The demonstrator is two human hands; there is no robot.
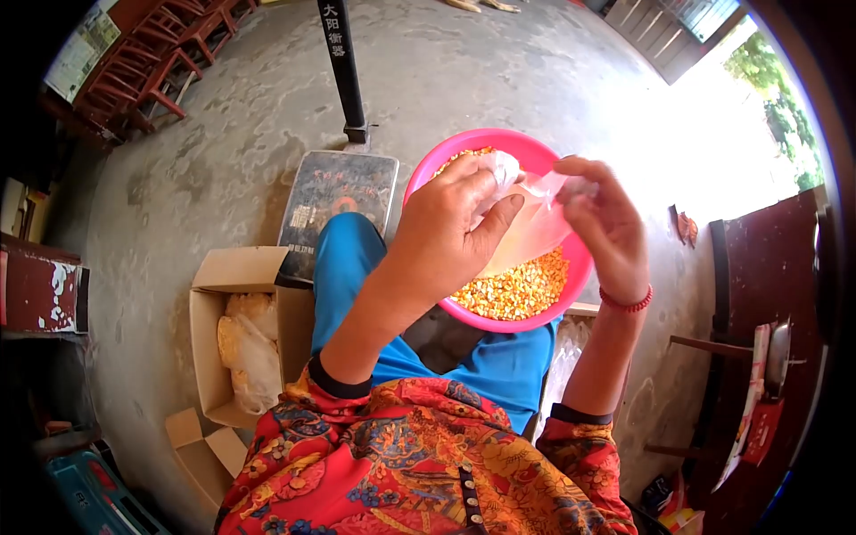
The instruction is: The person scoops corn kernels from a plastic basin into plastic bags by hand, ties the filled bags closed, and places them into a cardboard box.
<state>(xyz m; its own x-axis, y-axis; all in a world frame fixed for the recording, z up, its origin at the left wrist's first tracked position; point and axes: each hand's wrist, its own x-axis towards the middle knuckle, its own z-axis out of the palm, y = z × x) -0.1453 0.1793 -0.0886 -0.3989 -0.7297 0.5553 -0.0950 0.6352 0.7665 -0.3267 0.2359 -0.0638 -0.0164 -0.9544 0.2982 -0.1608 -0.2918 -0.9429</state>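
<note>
Both hands are over a pink plastic basin [581,275] of yellow-orange corn kernels [517,290], which rests at my knees. A thin translucent plastic bag [524,239] stretches between the hands, and the pink of the basin shows through it. My left hand [453,214] is closed on the bunched whitish edge of the bag at its top left. On the other side, my right hand [608,218], a red beaded bracelet at its wrist, pinches the bag's right edge and is slightly blurred. The bag's lower part hangs just over the kernels; whether it touches them is unclear.
A platform scale [339,201] with a black post [343,67] stands beyond my left knee. To my left is an open cardboard box [203,343] holding bagged yellow goods [250,348]. Dark red furniture [771,276] stands at right, wooden chairs [147,67] at far left.
</note>
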